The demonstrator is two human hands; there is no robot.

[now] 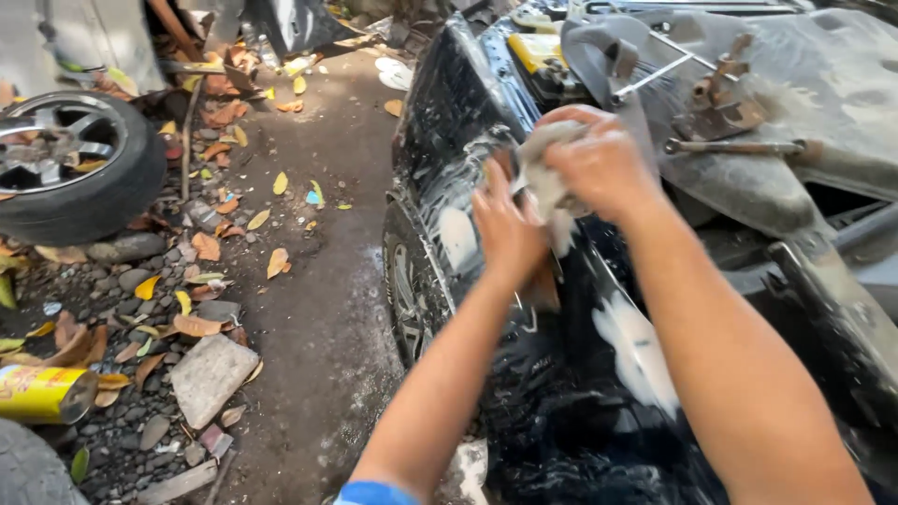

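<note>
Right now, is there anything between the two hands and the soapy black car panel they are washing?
Only the grey wet cloth. The right hand grips it and presses it on the soapy black car panel; the left hand touches the cloth from below. Nothing else visible stands in the way.

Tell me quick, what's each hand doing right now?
Left hand: open, flat against the soapy black car, touching the cloth.
Right hand: closed on the cloth.

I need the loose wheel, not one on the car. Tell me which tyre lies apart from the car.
The wheel with silver spokes, at the left on the leaf-strewn ground. The other clearly visible tyre sits under the black fender.
</note>
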